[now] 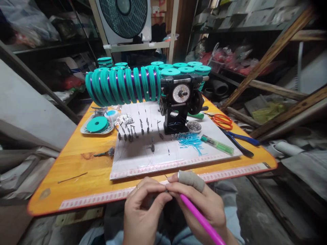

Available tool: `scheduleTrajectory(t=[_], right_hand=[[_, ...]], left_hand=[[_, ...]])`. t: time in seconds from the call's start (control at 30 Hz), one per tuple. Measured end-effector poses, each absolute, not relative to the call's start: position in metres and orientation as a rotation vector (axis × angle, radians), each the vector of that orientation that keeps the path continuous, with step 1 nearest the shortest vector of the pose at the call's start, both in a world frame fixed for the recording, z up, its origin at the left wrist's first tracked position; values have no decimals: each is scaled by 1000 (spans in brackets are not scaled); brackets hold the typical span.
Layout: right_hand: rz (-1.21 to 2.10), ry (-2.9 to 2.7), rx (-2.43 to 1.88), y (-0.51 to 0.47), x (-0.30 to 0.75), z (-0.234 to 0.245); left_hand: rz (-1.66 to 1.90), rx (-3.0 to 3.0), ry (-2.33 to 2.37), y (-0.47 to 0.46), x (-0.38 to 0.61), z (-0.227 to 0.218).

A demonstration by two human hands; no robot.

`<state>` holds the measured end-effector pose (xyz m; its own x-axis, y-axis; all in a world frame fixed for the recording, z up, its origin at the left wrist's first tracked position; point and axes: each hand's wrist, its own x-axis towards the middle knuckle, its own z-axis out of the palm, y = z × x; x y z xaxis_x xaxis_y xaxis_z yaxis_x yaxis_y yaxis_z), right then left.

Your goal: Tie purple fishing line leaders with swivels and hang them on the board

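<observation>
My left hand (143, 211) and my right hand (201, 204) meet just below the front edge of the orange table (84, 166), fingertips pinched together on something tiny I cannot make out. A pink stick-like tool (201, 219) runs through my right hand, whose forefinger wears a grey bandage (191, 179). On the white board (153, 153) ahead lie several fishing lines with dark sinkers (130, 132). A black winding machine with a dial (180, 102) carries a row of teal spools (122, 85).
A tray with a teal spool (97, 125) sits at the left. Blue tube bits (190, 140), a small bowl (194, 126), a green lighter (217, 144), orange scissors (222, 120) and blue pliers (240, 140) lie at the right. A fan (124, 18) and cluttered shelves stand behind.
</observation>
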<state>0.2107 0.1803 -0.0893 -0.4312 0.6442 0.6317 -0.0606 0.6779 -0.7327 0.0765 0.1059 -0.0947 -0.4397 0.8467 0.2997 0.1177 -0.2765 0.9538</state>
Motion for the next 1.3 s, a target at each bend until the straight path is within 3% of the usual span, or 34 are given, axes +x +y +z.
scheduleTrajectory(t=[0.17, 0.4, 0.73, 1.3], right_hand=[[994, -1703, -604, 179, 213, -86], [1544, -1262, -542, 173, 206, -87], [1331, -1333, -563, 170, 198, -77], [1307, -1387, -562, 171, 194, -69]], left_hand=[[1811, 1170, 1441, 107, 73, -92], [1799, 1042, 1428, 106, 74, -92], [1767, 1023, 1391, 103, 71, -95], [1745, 1082, 1387, 102, 70, -97]])
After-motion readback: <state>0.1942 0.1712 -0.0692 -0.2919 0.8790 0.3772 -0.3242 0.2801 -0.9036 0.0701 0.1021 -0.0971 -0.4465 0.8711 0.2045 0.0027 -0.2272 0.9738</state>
